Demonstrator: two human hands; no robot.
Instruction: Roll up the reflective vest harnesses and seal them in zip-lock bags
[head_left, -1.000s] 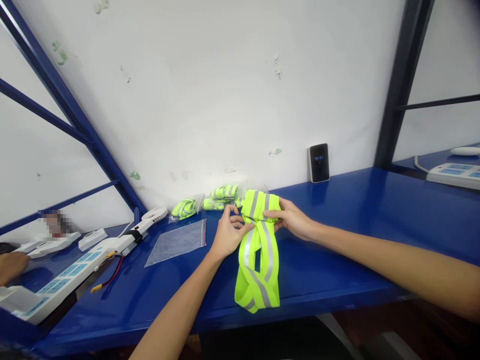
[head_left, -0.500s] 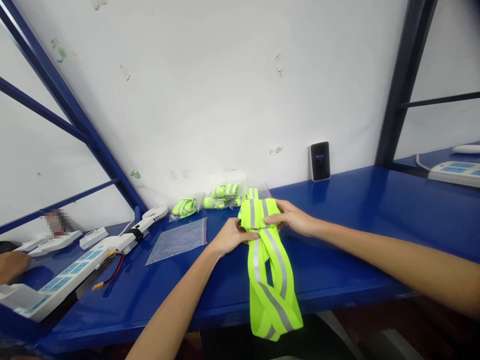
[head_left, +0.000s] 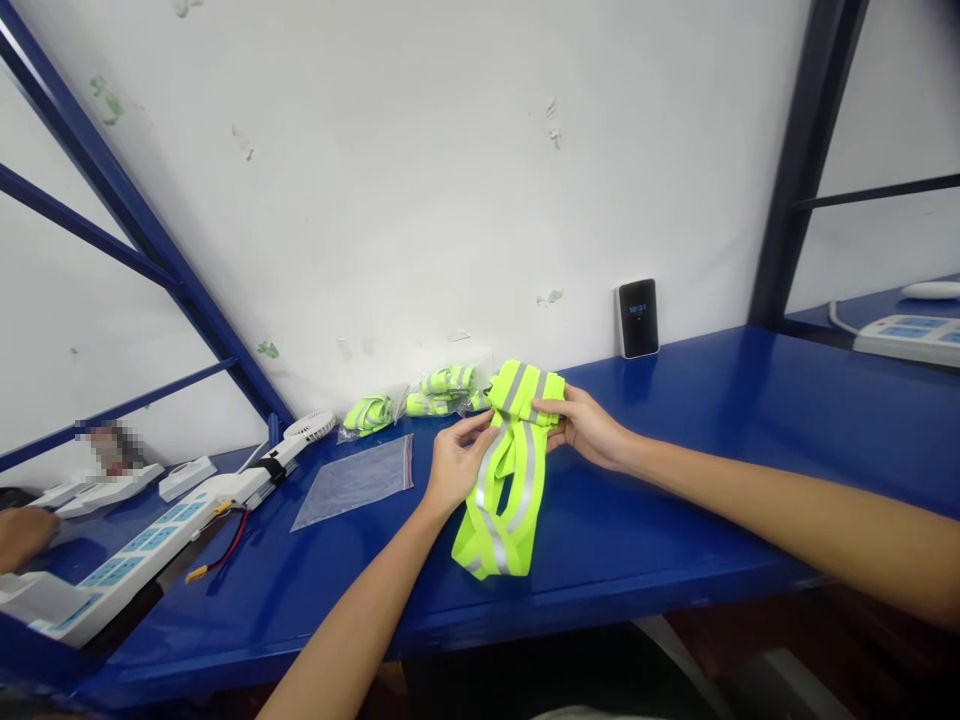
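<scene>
Head view: we observed a fluorescent yellow-green elastic reflective band with silver stripes (head_left: 495, 558), doubled over on itself, at centre frame on the blue-painted metal workbench (head_left: 675, 490). Its long axis ran from the folded top, near the wall, down and slightly left toward the bench's front edge. Our right hand (head_left: 589, 430) was nearer the fold and grasped it between thumb and fingers. Our left hand (head_left: 457, 465) lay just below and left of that grasp, its fingertips (head_left: 480, 427) touching the band's left edge; we could not tell whether it was clenched. A clear zip-seal plastic bag (head_left: 352, 485) lay flat just left of that hand.
</scene>
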